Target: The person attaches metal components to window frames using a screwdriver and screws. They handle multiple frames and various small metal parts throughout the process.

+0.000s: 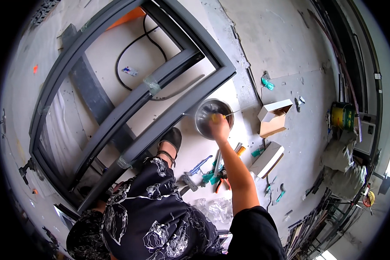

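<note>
My right hand (220,129) reaches out over a round metal bowl (200,125) on the floor. Its fingers are closed on the yellow handle of what looks like a screwdriver (215,117), whose thin shaft points to the right past the bowl's rim. What lies in the bowl is mostly hidden by the hand. My left hand does not show. Left of the bowl stands a large grey metal window frame (173,107) with a curved side and a crossbar, wrapped in places with clear tape.
Near my foot (171,143) lie a hammer (189,182), orange-handled pliers (223,185) and crumpled clear plastic (214,210). Two cardboard boxes (275,118) sit on the right. A black cable (117,65) loops inside the frame. A yellow-green bucket (343,116) stands by the far-right wall.
</note>
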Tool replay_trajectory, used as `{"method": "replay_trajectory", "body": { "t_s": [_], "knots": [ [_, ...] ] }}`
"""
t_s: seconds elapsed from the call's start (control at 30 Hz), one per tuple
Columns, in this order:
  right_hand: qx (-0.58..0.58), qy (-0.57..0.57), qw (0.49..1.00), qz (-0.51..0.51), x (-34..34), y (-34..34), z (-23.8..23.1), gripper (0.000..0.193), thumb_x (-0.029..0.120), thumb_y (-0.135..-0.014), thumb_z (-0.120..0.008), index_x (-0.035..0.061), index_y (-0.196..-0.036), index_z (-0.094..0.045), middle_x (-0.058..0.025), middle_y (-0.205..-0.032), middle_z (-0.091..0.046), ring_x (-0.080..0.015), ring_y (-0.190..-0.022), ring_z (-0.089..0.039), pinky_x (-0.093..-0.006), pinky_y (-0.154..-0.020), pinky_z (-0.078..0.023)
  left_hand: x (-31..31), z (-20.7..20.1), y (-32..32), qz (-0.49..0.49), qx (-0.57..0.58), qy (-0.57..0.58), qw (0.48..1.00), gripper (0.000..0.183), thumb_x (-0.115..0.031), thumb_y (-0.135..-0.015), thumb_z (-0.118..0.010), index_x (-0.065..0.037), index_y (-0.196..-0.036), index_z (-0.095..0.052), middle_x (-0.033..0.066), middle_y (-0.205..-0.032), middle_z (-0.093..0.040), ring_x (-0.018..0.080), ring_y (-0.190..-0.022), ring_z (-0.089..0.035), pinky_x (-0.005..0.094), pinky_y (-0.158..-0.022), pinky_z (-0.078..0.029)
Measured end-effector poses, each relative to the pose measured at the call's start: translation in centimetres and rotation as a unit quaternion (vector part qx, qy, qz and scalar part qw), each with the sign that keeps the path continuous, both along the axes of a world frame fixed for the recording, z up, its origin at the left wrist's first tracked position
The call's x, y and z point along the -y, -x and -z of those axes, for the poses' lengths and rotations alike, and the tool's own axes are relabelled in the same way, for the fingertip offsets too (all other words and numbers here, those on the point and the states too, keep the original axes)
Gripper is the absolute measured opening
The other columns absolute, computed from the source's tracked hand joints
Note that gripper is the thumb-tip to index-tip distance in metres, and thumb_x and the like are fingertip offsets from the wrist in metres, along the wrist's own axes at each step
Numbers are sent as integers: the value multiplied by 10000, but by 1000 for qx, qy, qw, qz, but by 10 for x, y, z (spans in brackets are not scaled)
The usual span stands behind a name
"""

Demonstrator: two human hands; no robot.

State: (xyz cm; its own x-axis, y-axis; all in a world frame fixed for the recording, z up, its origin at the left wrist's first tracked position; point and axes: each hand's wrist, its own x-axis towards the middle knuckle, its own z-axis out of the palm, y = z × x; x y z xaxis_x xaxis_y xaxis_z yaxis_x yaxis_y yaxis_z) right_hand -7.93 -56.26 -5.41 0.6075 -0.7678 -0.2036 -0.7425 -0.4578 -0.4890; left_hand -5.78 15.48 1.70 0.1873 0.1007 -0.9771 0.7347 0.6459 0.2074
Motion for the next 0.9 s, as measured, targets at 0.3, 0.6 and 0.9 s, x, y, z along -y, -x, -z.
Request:
{"method": "replay_trajectory", "body": {
  "t_s": [0.3,0.6,0.9],
  "knots": [
    [0,166,967,196,0,14,-21,283,104,-732,-648,91,-1011,-607,-198,-866,-624,-407,-846,-593,-492,-748,-477,-6,-5,-8,11,3,-37,999,364,-313,-978,-454,-29,-1182,-557,93,-1116,-613,232,-1024,-573,347,-912,-441],
    [16,70,987,147,-16,-12,-15,279,208,-761,-711,114,-972,-554,-158,-854,-641,-365,-801,-630,-456,-691,-495,-1,-6,-5,16,4,-65,998,362,-316,-978,-459,-31,-1175,-563,92,-1097,-620,227,-1006,-579,343,-903,-444],
    [-145,97,984,40,-10,-23,-4,83,130,-872,-523,106,-940,-564,-174,-827,-640,-357,-796,-649,-453,-668,-516,18,0,3,72,0,-42,997,359,-318,-978,-464,-32,-1167,-570,91,-1078,-626,222,-988,-585,339,-895,-446]
  ]
}}
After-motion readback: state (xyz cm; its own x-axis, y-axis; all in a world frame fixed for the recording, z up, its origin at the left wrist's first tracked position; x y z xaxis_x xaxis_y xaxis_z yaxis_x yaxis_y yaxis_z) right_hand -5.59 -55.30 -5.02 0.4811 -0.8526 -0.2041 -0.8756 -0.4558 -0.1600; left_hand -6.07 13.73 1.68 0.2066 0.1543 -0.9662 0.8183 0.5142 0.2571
